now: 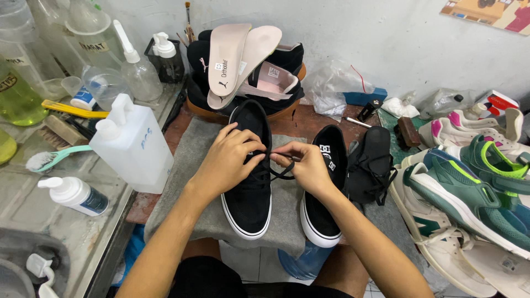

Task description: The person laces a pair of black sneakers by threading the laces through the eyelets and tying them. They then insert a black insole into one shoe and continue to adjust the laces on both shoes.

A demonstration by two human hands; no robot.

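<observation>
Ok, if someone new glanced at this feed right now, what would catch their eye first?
First the two hands at centre: the left hand and right hand pinch a black lace over the left black sneaker, which sits on a grey cloth beside its pair. Behind them, pink insoles stick up from stacked dark shoes; at right lies a heap of green and white sneakers.

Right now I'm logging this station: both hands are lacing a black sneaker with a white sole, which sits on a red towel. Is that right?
Not quite. The head view shows the towel is grey, not red. Both the left hand and right hand do work the lace of the black sneaker with a white sole.
</observation>
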